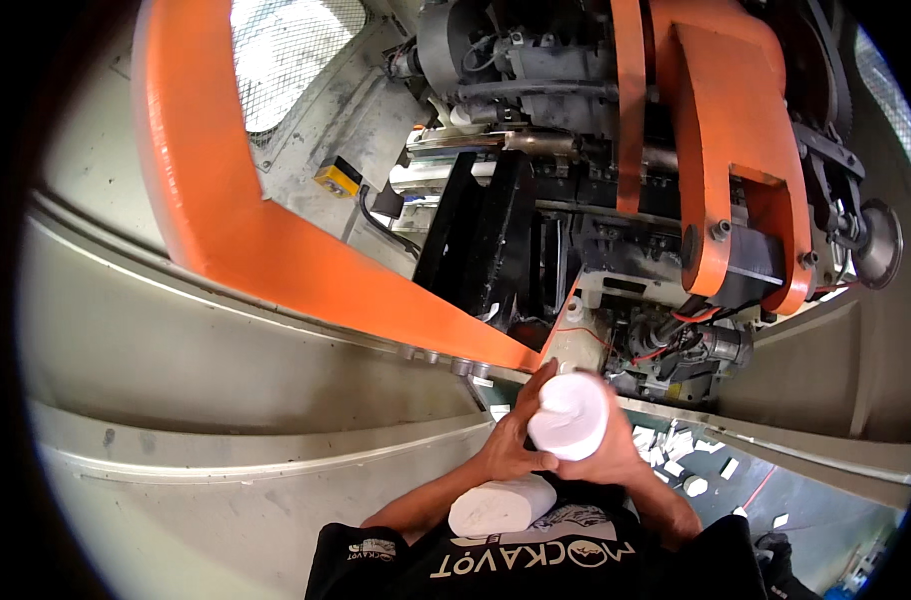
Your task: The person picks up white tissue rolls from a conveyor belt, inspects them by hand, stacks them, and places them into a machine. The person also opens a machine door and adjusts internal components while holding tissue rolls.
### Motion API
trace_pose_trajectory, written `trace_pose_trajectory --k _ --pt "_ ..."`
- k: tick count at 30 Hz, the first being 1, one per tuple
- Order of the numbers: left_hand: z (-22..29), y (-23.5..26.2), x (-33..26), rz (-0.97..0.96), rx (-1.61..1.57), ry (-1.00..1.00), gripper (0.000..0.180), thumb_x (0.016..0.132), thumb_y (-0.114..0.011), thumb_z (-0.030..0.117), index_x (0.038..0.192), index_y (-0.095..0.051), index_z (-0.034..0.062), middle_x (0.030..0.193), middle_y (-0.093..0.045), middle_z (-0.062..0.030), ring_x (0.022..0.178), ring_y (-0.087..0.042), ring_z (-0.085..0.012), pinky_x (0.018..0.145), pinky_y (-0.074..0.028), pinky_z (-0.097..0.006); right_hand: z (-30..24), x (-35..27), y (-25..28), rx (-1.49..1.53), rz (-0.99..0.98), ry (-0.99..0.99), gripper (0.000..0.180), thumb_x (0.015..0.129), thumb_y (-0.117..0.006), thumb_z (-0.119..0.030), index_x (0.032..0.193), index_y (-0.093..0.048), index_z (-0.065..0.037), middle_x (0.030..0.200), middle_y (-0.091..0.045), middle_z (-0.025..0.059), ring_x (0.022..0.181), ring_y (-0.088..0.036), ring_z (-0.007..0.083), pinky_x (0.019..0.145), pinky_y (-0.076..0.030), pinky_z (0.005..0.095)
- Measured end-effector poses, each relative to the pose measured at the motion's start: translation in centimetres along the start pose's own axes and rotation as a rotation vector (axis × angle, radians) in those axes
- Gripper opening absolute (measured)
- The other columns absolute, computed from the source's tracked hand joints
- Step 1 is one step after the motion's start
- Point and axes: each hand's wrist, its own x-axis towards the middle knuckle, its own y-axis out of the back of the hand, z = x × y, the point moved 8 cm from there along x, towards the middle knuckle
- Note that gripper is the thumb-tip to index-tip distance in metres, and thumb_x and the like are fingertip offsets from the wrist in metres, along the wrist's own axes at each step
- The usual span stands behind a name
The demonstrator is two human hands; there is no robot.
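A white roll (570, 415), soft and paper-like with a creased round end facing up, is gripped between both my hands. My left hand (517, 440) wraps its left side, with the thumb along the lower edge. Around the right side curls my right hand (621, 440), slightly blurred, its fingers partly hidden behind the roll. A second white roll (503, 506), lying on its side, is just below my left hand against my black shirt.
Ahead is a machine with an orange frame bar (336, 265), an orange arm (721, 130) and black metal guides (481, 235). A beige panel (226, 370) runs along the left. White scraps (674, 450) litter the green floor at right. A yellow-and-black box (338, 178) is mounted farther back.
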Motion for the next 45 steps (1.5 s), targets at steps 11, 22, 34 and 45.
trace_pose_trajectory --k 11,22,34,45 --pt "6.2 3.8 -9.6 0.288 -0.113 0.198 0.055 0.08 -0.076 0.028 0.117 -0.065 -0.012 0.113 -0.07 -0.0232 0.107 -0.069 -0.0299 0.099 -0.053 -0.039 -9.9 16.7 8.9 0.299 0.357 0.251 0.088 0.064 -0.087 -0.016 0.138 -0.041 -0.003 0.13 -0.059 0.011 0.12 -0.058 0.0226 0.107 -0.044 0.0378" --pt "1.7 2.8 -7.7 0.074 -0.357 0.291 0.079 0.07 -0.079 0.042 0.126 -0.061 -0.0104 0.131 -0.06 -0.0252 0.121 -0.06 -0.0348 0.107 -0.045 -0.043 -5.2 -0.4 8.8 0.489 0.259 -0.025 0.103 0.058 -0.092 -0.025 0.144 -0.042 0.001 0.132 -0.061 0.0132 0.124 -0.058 0.0245 0.11 -0.043 0.0409" --pt "-4.4 2.0 -10.2 -0.515 -0.762 0.638 0.102 0.053 -0.094 0.026 0.141 -0.052 -0.0059 0.142 -0.055 -0.0187 0.13 -0.054 -0.0272 0.111 -0.04 -0.039 -20.5 15.9 30.5 -0.46 0.411 0.575 0.085 0.065 -0.09 -0.017 0.137 -0.048 0.001 0.126 -0.062 0.012 0.116 -0.059 0.0219 0.104 -0.045 0.0351" --pt "-10.8 7.7 -13.2 0.304 -0.77 0.396 0.039 0.098 -0.06 0.022 0.133 -0.058 0.0025 0.128 -0.065 -0.0146 0.116 -0.064 -0.0267 0.103 -0.053 -0.044 -15.7 12.0 35.1 -0.589 0.645 0.238 0.08 0.086 -0.076 -0.018 0.151 -0.036 0.005 0.145 -0.052 0.0202 0.134 -0.05 0.0258 0.113 -0.039 0.0413"
